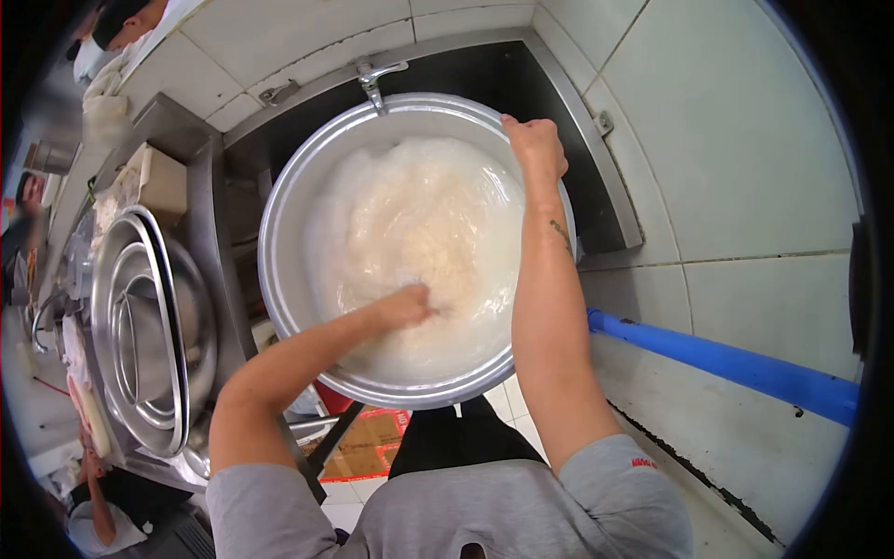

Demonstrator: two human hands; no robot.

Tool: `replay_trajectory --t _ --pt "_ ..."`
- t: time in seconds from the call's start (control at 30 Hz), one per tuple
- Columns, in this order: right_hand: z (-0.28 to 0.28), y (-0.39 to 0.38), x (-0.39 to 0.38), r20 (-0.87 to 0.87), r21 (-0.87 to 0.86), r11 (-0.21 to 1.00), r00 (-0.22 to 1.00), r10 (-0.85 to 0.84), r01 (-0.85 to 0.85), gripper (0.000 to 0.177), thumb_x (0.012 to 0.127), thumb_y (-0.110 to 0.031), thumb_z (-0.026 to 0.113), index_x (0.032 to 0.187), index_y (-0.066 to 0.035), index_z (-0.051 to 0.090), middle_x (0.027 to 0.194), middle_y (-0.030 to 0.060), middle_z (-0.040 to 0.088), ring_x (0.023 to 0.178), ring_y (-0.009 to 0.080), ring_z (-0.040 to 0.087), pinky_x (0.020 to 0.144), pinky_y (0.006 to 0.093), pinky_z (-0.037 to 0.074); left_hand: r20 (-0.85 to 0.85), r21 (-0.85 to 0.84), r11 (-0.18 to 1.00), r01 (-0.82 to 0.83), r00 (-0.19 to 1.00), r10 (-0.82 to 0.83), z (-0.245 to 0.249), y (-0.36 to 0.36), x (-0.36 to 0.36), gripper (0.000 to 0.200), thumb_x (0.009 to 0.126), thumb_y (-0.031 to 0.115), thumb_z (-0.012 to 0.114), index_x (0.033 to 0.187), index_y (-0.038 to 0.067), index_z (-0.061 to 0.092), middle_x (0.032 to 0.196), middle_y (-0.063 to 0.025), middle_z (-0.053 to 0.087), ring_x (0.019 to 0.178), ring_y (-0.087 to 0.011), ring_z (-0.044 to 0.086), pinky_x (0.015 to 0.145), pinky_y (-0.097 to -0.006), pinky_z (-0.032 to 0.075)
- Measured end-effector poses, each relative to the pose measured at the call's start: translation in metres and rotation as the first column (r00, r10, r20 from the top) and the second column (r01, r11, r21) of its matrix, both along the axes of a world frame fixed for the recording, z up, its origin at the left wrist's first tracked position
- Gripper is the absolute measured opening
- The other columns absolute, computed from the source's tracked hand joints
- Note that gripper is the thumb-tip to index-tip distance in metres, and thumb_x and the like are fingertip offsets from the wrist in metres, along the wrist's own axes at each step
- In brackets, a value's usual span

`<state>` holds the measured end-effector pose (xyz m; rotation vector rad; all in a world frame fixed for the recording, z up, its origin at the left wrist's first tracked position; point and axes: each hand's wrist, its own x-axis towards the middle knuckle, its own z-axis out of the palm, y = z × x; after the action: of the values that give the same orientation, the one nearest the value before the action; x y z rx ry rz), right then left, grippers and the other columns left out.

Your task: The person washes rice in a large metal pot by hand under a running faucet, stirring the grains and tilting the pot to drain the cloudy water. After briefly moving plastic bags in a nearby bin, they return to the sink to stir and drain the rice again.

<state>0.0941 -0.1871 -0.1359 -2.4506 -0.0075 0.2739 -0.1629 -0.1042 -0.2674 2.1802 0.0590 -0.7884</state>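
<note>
A large round metal pot [277, 219] holds cloudy white water [400, 205] with a pale, grainy mass in it that looks like rice. My left hand [408, 306] is dipped into the water near the middle. Its fingers are under the surface and blurred, so what they do is hidden. At the upper right, my right hand [535, 147] grips the pot's rim, its fingers bent over the edge. A metal tap [371, 84] stands at the pot's far side, its spout over the rim.
Steel basins and a strainer [140, 317] stand on the left, with a beige container [163, 184] behind them. A blue pipe [726, 359] runs along the tiled right wall. A cardboard box [368, 443] lies below. Other people are at far left.
</note>
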Motion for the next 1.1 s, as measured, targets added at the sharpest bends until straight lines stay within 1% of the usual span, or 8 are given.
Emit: replay_trajectory --t 0.03,0.17,0.3,0.43,0.57,0.63,0.87,1.1 --pt "0.0 0.0 0.002 -0.004 -0.01 1.0 1.0 0.004 -0.004 0.044 0.074 -0.044 0.06 0.093 -0.005 0.066 0.095 0.0166 0.064 0.093 0.0315 0.061 0.08 0.039 0.046 -0.17 0.041 0.997 -0.058 0.983 0.064 0.033 -0.02 0.016 0.038 0.075 0.032 0.057 0.077 -0.006 0.06 0.085 -0.0251 0.059 0.085 -0.0345 0.056 0.072 -0.0411 0.043" --pt "0.001 0.001 0.002 -0.051 -0.028 1.0 0.999 -0.012 0.011 0.043 0.074 -0.045 0.06 0.094 -0.007 0.066 0.095 0.0155 0.065 0.094 0.0307 0.061 0.081 0.0381 0.045 0.026 0.265 0.841 0.471 0.869 -0.495 0.031 -0.053 0.066 0.033 0.075 0.028 0.053 0.083 -0.001 0.065 0.094 -0.0215 0.061 0.092 -0.033 0.058 0.077 -0.043 0.047" --pt "0.0 0.0 0.001 -0.037 -0.011 1.0 0.999 0.004 -0.005 0.042 0.074 -0.046 0.061 0.093 -0.009 0.066 0.095 0.0141 0.065 0.093 0.0298 0.061 0.082 0.0373 0.045 0.087 0.458 0.742 0.49 0.806 -0.586 0.002 -0.03 0.128 0.031 0.075 0.024 0.048 0.089 0.002 0.065 0.096 -0.0128 0.064 0.092 -0.0297 0.061 0.08 -0.0467 0.046" --pt "-0.003 0.001 0.005 -0.045 -0.026 1.0 0.999 -0.016 0.014 0.042 0.074 -0.046 0.061 0.093 -0.009 0.066 0.094 0.0137 0.065 0.093 0.0292 0.061 0.082 0.0377 0.044 0.208 0.625 0.769 0.135 0.921 -0.33 -0.001 0.015 0.167 0.024 0.076 0.016 0.047 0.084 0.005 0.066 0.094 -0.0142 0.064 0.086 -0.0303 0.062 0.079 -0.0439 0.046" --pt "-0.002 0.002 0.004 -0.057 -0.023 1.0 0.998 0.0 -0.002 0.041 0.073 -0.046 0.062 0.092 -0.009 0.066 0.094 0.0138 0.065 0.093 0.0291 0.061 0.082 0.0379 0.044 -0.122 0.733 0.49 0.471 0.8 -0.587 -0.014 0.086 0.173 0.029 0.076 0.019 0.048 0.089 0.001 0.066 0.1 -0.0185 0.062 0.095 -0.0278 0.059 0.083 -0.037 0.045" --pt "-0.003 0.002 0.006 -0.057 -0.02 1.0 0.998 0.003 -0.004 0.042 0.073 -0.046 0.062 0.092 -0.009 0.066 0.095 0.0139 0.065 0.094 0.029 0.061 0.083 0.0379 0.044 0.167 0.443 0.89 -0.111 0.985 0.04 0.008 0.118 0.126 0.032 0.077 0.025 0.05 0.091 0.0 0.065 0.1 -0.0209 0.061 0.096 -0.0269 0.058 0.084 -0.0365 0.044" --pt "-0.006 -0.001 0.008 -0.066 0.004 1.0 0.998 0.0 0.0 0.043 0.072 -0.045 0.063 0.094 -0.008 0.066 0.097 0.0139 0.065 0.095 0.0291 0.06 0.083 0.0372 0.044 -0.147 0.576 0.814 -0.081 0.969 0.2 -0.017 0.177 0.017 0.035 0.078 0.032 0.051 0.088 0.0 0.062 0.094 -0.0205 0.06 0.095 -0.0312 0.055 0.082 -0.0409 0.042" --pt "0.0 0.0 0.008 -0.106 -0.002 1.0 0.994 0.01 -0.01 0.041 0.073 -0.044 0.061 0.093 -0.008 0.066 0.096 0.0148 0.065 0.094 0.0303 0.06 0.083 0.0374 0.044 -0.176 0.252 0.954 -0.164 0.961 0.212 0.0 0.07 -0.034 0.031 0.074 0.029 0.054 0.078 -0.001 0.062 0.086 -0.0227 0.06 0.088 -0.0327 0.057 0.075 -0.0435 0.042"
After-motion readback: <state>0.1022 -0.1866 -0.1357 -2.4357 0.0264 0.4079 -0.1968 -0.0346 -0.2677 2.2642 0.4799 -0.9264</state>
